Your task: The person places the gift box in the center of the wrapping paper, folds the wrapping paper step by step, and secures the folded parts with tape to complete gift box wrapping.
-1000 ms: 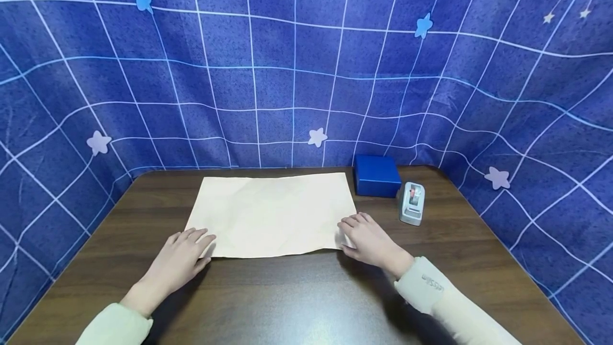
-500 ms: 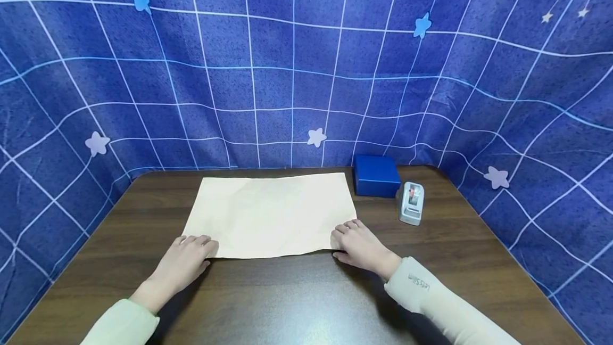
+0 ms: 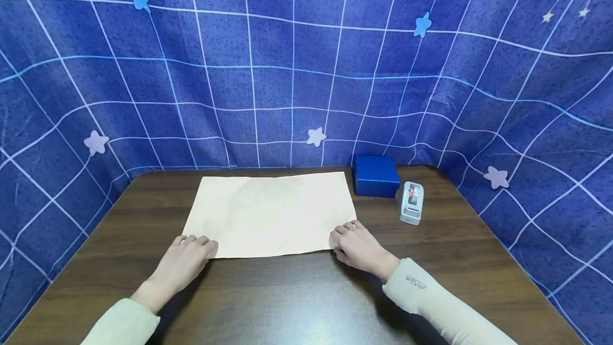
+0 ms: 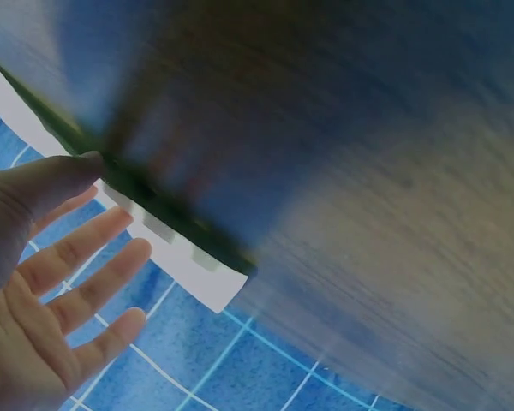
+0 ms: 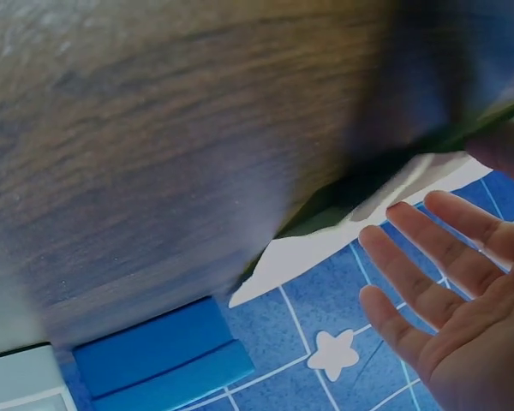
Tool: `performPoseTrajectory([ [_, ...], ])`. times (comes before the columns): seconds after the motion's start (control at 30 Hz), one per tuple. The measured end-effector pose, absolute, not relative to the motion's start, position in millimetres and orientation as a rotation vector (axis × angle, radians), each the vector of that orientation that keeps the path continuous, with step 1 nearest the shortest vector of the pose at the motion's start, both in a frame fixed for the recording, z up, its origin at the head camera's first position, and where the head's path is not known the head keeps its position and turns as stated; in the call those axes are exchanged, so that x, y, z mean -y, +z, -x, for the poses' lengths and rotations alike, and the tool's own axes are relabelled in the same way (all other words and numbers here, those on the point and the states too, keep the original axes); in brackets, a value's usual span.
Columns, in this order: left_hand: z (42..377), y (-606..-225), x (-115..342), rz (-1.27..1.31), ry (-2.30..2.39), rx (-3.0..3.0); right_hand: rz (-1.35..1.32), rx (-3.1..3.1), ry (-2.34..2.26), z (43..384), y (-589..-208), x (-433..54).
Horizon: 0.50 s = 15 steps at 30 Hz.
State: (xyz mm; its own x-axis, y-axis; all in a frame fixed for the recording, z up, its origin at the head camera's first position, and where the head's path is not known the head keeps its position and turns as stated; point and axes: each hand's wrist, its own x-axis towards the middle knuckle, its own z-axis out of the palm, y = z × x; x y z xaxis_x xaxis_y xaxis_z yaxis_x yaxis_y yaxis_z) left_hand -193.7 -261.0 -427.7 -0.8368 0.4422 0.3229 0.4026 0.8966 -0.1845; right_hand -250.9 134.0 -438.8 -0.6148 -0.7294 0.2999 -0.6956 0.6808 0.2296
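A cream sheet of paper [image 3: 273, 214] lies across the table, its long side facing me. My left hand [image 3: 181, 261] holds the near left corner, fingers over the top and thumb at the near edge. At the near right corner my right hand [image 3: 359, 246] does the same, its thumb mostly hidden. Both wrist views show the sheet [image 4: 197, 270] with its near edge slightly raised and a dark greenish underside. There, the left hand [image 4: 47, 291] and the right hand [image 5: 463, 291] have spread, gently bent fingers above the sheet and the thumb at its edge.
A blue box [image 3: 376, 175] stands at the back right, beside the sheet. Next to it sits a small light-blue tape dispenser [image 3: 412, 204]. The dark wooden table [image 3: 278, 297] is backed by a blue gridded curtain [image 3: 287, 68] with stars.
Both hands have moved down and inward onto the sheet's near corners, and their thumbs have come in to the edge. The sheet, box and dispenser stay in place.
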Motion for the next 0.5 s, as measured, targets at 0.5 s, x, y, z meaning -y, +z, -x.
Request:
performPoseTrajectory([
  [0.5,195.7,-425.7,260.4,0.567,0.193,2.678,-1.039,2.389,-0.101,253.4,-437.0,-134.9],
])
